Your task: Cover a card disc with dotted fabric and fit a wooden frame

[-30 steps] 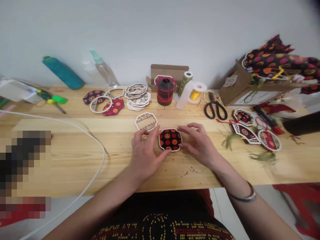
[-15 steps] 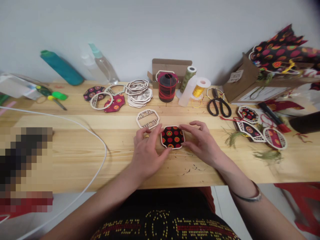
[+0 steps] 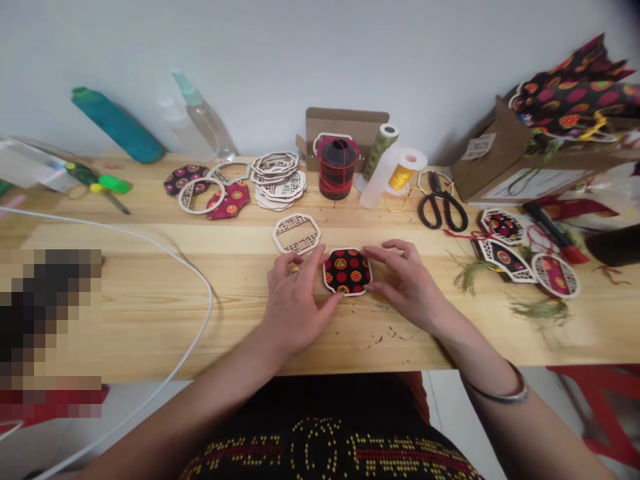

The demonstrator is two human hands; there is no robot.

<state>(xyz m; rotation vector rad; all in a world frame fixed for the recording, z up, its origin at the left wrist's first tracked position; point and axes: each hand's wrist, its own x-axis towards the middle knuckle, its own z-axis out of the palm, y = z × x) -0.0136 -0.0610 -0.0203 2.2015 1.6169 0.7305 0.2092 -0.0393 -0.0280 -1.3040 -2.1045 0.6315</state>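
A wooden frame piece covered in black fabric with red and green circles (image 3: 348,271) lies flat on the wooden table (image 3: 150,293). My left hand (image 3: 295,300) pinches its left edge between thumb and fingers. On the other side, the fingertips and thumb of my right hand (image 3: 407,283) grip its right edge. Just behind it lies an empty wooden lattice frame (image 3: 297,234), touched by neither hand.
Stacked lattice frames (image 3: 279,180), fabric pieces (image 3: 230,202), a black-and-red thread spool (image 3: 337,169), a gold cord spool (image 3: 404,175) and black scissors (image 3: 443,203) line the back. Finished ornaments (image 3: 525,263) lie right, beside a cardboard box of fabric (image 3: 550,127). A white cable (image 3: 195,280) curves across the left.
Both hands stay on the fabric-covered piece with almost no movement. The view has drifted slightly, so the table's objects sit a little higher and further right.
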